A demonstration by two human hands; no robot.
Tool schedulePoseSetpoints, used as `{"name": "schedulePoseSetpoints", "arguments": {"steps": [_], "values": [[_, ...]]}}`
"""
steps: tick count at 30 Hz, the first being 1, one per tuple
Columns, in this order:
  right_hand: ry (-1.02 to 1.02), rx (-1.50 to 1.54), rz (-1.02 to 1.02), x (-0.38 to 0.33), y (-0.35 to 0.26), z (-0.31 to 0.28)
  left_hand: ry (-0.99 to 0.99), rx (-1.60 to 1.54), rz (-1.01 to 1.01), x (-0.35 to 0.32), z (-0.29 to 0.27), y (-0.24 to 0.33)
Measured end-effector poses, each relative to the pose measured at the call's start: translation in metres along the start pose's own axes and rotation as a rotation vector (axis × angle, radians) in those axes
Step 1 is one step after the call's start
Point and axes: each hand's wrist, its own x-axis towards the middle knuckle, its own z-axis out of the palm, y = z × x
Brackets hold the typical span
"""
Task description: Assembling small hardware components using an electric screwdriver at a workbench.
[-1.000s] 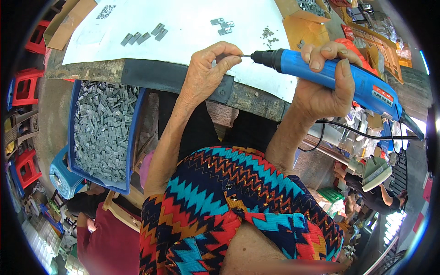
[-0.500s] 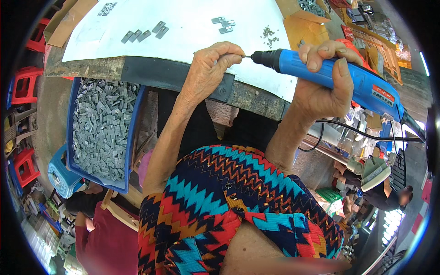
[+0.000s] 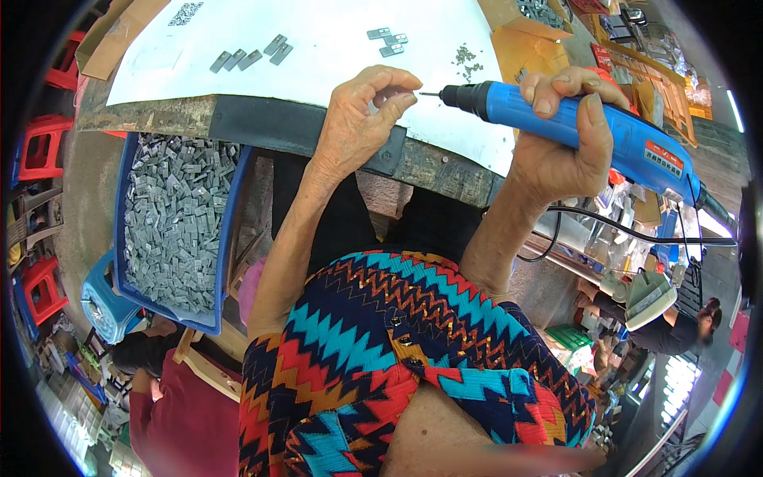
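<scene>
My right hand [image 3: 560, 131] is closed around a blue electric screwdriver [image 3: 588, 131], held level with its black nose pointing left. A thin bit [image 3: 430, 95] sticks out of the nose. Just left of the bit's tip is my left hand [image 3: 366, 119], its thumb and forefinger apart with a small gap between them. I see nothing held there. Beyond the hands, small grey rectangular pieces lie on the white table sheet: one group [image 3: 246, 59] at left, another [image 3: 389, 44] nearer the middle. A scatter of tiny screw-like parts [image 3: 467, 63] lies above the screwdriver's nose.
A blue bin [image 3: 119, 230] full of grey pieces stands left of my lap, below the table edge [image 3: 310, 127]. An open cardboard box [image 3: 524, 32] sits at the back right. A black cable [image 3: 636, 234] runs off right. Other people sit lower left and right.
My left thumb and forefinger have parted and come off the bit's tip, moving slightly left. More of the bit shows now. The screwdriver has shifted only a little.
</scene>
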Motion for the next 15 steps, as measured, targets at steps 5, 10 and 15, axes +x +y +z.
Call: {"name": "schedulePoseSetpoints", "arguments": {"steps": [5, 10, 15], "values": [[0.042, -0.046, -0.002, 0.0, 0.007, 0.005, 0.084, 0.375, 0.191, 0.005, -0.006, -0.004], [0.017, -0.163, -0.008, 0.005, 0.017, 0.008, -0.007, 0.615, 0.175, 0.012, -0.007, -0.012], [-0.036, -0.197, 0.057, 0.006, 0.032, 0.004, 0.003, 0.694, 0.15, 0.011, -0.008, -0.014]]}}
